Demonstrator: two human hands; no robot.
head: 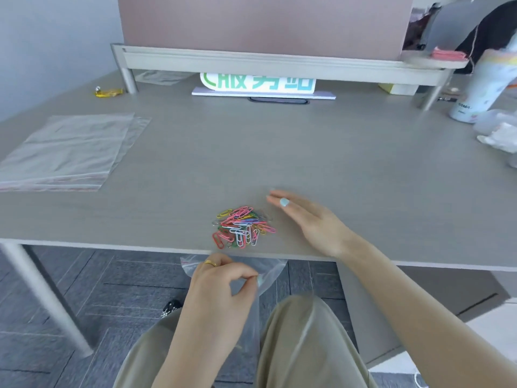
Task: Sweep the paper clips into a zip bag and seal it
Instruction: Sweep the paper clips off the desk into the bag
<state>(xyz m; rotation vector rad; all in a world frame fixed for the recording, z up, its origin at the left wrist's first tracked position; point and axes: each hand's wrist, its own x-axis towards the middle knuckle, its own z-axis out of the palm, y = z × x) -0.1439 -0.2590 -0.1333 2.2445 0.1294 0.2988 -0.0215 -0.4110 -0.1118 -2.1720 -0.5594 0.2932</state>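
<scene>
A heap of coloured paper clips (242, 226) lies on the grey desk (279, 152), close to its front edge. Just below that edge my left hand (223, 287) pinches the mouth of a clear zip bag (270, 271), which hangs down over my lap under the heap. My right hand (310, 222) rests flat and open on the desk, fingers together, right beside the clips on their right side. It holds nothing.
Spare clear zip bags (64, 151) lie flat at the left of the desk. A white sign with green characters (260, 85) sits under the shelf at the back. A yellow wrapper (107, 92) lies back left; a tumbler (475, 88) and crumpled plastic (500, 135) are at the right.
</scene>
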